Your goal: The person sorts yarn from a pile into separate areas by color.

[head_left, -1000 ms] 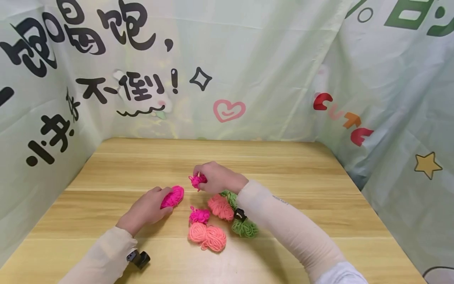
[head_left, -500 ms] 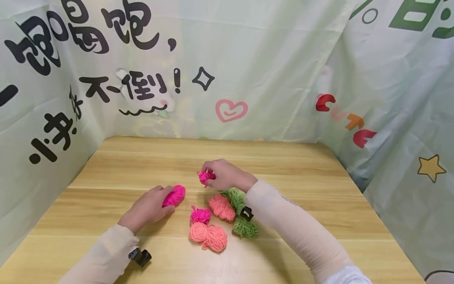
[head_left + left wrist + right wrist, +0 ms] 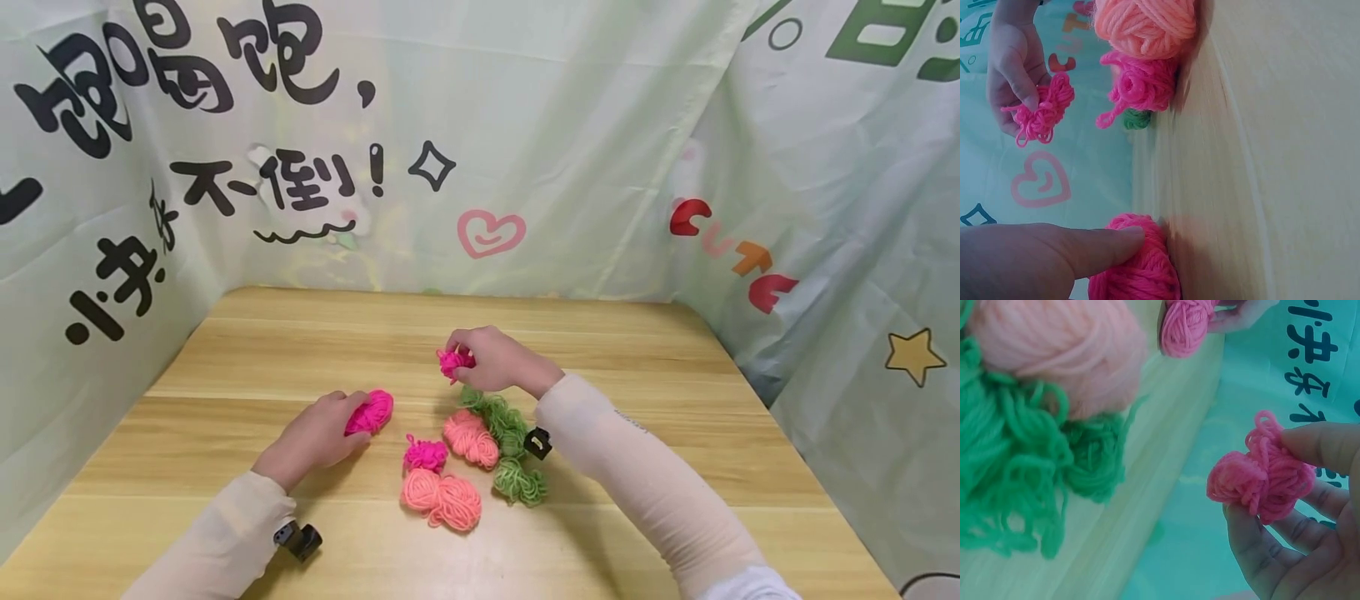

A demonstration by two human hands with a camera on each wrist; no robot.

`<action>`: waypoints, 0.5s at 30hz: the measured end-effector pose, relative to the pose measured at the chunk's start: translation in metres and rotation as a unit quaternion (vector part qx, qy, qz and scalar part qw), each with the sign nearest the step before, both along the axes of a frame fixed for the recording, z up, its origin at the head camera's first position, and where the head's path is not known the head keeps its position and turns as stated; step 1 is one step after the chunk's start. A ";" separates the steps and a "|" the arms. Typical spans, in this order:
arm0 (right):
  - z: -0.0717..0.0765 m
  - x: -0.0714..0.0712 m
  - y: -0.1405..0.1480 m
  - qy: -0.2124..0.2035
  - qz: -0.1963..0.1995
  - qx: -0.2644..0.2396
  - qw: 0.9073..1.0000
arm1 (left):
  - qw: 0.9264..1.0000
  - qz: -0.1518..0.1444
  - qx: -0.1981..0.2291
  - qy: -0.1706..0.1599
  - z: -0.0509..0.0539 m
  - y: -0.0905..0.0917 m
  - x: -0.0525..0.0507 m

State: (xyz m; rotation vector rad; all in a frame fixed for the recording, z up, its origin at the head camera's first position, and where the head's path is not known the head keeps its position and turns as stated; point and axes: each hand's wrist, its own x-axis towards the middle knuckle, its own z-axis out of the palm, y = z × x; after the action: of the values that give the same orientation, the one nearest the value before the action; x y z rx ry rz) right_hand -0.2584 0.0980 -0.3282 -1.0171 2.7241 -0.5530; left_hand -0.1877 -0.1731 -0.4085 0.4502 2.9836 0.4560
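Note:
My left hand (image 3: 318,432) grips a magenta yarn bundle (image 3: 371,412) resting on the table, the thumb laid along it in the left wrist view. Held up above the table behind the pile, a small magenta yarn bundle (image 3: 453,363) is pinched by my right hand (image 3: 491,358); in the right wrist view this bundle (image 3: 1263,475) sits between thumb and fingers. Between the hands and nearer lie another magenta bundle (image 3: 425,455), a coral bundle (image 3: 441,500) touching it, a second coral bundle (image 3: 471,439) and green yarn (image 3: 519,482).
The green yarn runs along the right side of the pile, below my right forearm. The wooden table (image 3: 645,342) meets a printed fabric backdrop (image 3: 570,167) at the back and both sides. Black cameras (image 3: 298,542) are worn at both wrists.
My right hand has moved right and slightly farther back with its magenta bundle, uncovering more green yarn. My left hand stays on its bundle; the head view has shifted slightly.

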 end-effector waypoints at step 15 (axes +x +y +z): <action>0.002 -0.006 0.026 0.011 -0.022 -0.008 1.000 | 1.000 0.002 0.012 0.003 0.001 0.000 -0.004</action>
State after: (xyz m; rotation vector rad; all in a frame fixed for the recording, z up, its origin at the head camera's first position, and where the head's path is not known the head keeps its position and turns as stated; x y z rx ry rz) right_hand -0.2639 0.1236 -0.3258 -0.9754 2.7721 -0.5741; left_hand -0.1913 -0.1727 -0.4079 0.4498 2.9875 0.4919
